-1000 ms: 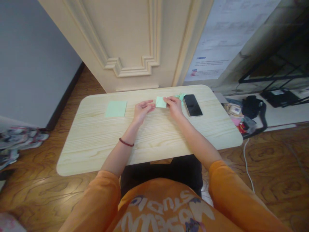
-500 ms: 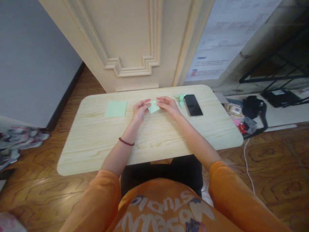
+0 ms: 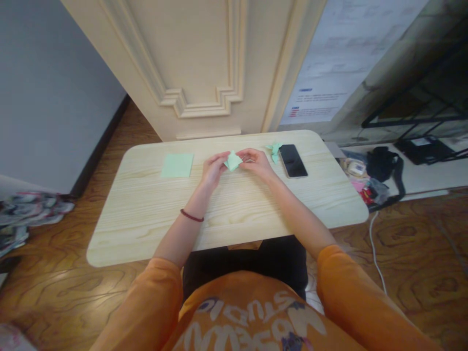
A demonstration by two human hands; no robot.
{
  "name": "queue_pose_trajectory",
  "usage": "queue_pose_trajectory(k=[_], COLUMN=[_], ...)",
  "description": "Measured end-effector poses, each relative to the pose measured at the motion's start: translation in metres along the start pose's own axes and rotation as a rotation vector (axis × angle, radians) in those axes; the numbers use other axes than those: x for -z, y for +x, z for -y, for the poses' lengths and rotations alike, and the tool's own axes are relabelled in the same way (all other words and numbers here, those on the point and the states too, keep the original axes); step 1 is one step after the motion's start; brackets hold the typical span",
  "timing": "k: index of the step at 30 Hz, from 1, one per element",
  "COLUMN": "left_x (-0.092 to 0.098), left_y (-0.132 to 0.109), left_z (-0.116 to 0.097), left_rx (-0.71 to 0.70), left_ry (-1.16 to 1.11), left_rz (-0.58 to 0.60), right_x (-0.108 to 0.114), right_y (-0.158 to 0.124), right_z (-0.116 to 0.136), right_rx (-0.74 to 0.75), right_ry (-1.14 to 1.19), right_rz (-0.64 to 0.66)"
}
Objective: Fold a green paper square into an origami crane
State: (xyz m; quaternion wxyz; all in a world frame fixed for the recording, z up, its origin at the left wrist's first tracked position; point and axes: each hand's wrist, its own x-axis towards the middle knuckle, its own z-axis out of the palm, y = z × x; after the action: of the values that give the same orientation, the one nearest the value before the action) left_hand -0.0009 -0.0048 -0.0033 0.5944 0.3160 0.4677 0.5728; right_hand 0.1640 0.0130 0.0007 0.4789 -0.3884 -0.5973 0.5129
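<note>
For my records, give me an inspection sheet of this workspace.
Surface: pale wood table, rounded corners.
Job's things: folded green paper between the hands; flat green square to their left; small folded green figure beside the phone.
Clutter: black bag and small packets beyond the table's right edge.
Grips: left hand and right hand both hold the folded paper at the fingertips.
Cables: white cable on the floor, right of the table.
Surroundings: panelled door, printed poster, wooden floor, black rack.
</note>
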Motion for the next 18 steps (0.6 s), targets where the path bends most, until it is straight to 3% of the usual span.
queue_pose_trajectory(k=[11, 18], left_x=[0.001, 0.001], left_y=[0.001, 0.003], left_z=[0.007, 0.011], left_rx=[-0.133, -0.171], left_ry=[0.140, 0.232], left_rz=[0.069, -0.004], right_x=[0.003, 0.001], right_y=[0.002, 0.003], right_z=[-0.012, -0.014], right_rx=[-0.034, 0.041], right_ry=[0.004, -0.109], right_rz=[-0.139, -0.189])
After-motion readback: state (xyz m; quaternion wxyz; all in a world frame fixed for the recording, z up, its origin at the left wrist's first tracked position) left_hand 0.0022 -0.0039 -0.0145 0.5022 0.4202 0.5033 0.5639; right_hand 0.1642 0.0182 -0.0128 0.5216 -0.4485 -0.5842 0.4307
